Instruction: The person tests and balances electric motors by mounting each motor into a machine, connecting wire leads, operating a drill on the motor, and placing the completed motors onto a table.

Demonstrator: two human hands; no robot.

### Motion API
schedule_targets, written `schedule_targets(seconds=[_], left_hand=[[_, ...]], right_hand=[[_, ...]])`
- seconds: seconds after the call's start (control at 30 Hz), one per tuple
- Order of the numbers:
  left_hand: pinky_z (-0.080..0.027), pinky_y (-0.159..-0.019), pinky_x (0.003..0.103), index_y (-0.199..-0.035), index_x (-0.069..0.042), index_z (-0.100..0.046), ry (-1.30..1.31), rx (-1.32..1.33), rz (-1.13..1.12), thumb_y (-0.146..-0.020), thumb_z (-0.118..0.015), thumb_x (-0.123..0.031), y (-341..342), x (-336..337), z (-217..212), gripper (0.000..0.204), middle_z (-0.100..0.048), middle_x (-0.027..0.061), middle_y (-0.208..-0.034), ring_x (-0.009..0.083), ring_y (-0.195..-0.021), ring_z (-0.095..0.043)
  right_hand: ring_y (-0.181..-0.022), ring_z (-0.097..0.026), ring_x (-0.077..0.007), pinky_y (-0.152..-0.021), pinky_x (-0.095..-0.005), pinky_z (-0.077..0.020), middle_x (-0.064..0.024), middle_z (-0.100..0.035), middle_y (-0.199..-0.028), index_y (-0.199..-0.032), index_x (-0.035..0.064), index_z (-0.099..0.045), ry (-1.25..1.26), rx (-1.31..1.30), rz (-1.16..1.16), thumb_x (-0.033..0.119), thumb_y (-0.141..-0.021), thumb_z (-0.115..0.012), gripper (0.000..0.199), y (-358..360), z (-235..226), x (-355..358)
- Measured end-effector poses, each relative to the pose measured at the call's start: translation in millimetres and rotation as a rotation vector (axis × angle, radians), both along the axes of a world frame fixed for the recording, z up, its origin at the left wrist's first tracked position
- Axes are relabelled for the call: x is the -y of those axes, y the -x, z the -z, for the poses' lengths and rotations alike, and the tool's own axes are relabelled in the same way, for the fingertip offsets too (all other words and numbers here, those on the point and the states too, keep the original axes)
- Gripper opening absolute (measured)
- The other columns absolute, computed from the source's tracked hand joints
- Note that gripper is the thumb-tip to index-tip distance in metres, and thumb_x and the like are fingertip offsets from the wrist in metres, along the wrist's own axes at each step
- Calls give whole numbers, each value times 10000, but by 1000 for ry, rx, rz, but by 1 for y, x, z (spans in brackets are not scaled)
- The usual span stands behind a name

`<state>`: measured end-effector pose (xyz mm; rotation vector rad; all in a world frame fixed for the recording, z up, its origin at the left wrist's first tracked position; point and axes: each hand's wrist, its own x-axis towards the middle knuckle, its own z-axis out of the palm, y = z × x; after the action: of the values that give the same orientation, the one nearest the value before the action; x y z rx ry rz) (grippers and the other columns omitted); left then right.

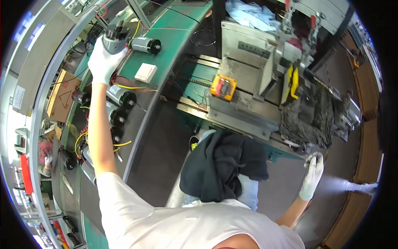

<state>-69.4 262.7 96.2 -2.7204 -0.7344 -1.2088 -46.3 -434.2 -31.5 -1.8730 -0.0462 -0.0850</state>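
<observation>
At the far left, my left hand (102,63), in a white glove, is closed around a grey cylindrical motor (113,44) with a black end and a shaft. Beside it on the bench lies another grey motor (144,44) with a black end cap. A small white box (146,72) sits nearer to me. Several more motors (120,95) with loose wires line the bench by my left forearm. My gloved right hand (314,174) is raised at the right, by the machine's near corner. Its fingers are curled together; what they hold, if anything, is hidden.
Ahead stands a metal machine bed (248,114) carrying a yellow-framed switch box (224,87), red-handled clamps (311,31) and a black plastic bag (309,118). Dark cloth (222,164) covers my lap. Cardboard boxes (369,137) line the right side; a metal frame post (39,103) rises left.
</observation>
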Motion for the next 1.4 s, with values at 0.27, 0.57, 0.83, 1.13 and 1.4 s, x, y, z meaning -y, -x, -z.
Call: schedule_targets(seconds=[0.27, 0.57, 0.83, 1.13, 1.4], left_hand=[[-541, -944, 470, -1354, -120, -544, -100, -296, -307, -723, -820, -434, 35, -207, 36, 757, -666, 168, -1278, 355, -1136, -671], [-548, -932, 480, -1376, -104, -504, 119, -530, -603, -707, -819, -523, 55, -317, 116, 850, -690, 182, -1238, 359, -1141, -682], [-501, -1004, 455, -1319, -150, -641, 49, -445, -463, -849, -691, -464, 78, -357, 110, 567, -692, 184, -1267, 370, -1214, -630], [-472, -1053, 428, -1295, -58, -673, 291, -302, -57, -986, -550, -451, 106, -287, 114, 515, -675, 214, -1303, 374, -1246, -621], [-439, -1086, 355, -1412, 2, -583, 827, -377, 140, -964, -618, -562, 120, -231, 154, 721, -651, 162, -1363, 255, -1243, -607]], right_hand=[[-815, -515, -87, -725, -243, -451, -17, -544, -932, -1088, 26, -558, 89, -161, -25, 91, -1062, -459, 121, 5, 15, -89], [-787, -518, -87, -713, -238, -458, -26, -554, -904, -1042, 28, -545, 199, -317, -118, 89, -1043, -473, 94, -1, 44, -156], [-765, -520, -85, -707, -238, -467, -21, -550, -889, -1057, 21, -543, 207, -367, -114, 76, -1053, -466, 94, 18, 56, -178], [-758, -503, -93, -705, -257, -452, -18, -570, -857, -997, 22, -580, -14, -203, -335, 98, -988, -567, 77, 20, 38, -254], [-761, -577, -123, -709, -301, -486, -66, -650, -827, -1040, 6, -641, -141, -140, -751, 183, -970, -635, 191, 41, 29, -410]])
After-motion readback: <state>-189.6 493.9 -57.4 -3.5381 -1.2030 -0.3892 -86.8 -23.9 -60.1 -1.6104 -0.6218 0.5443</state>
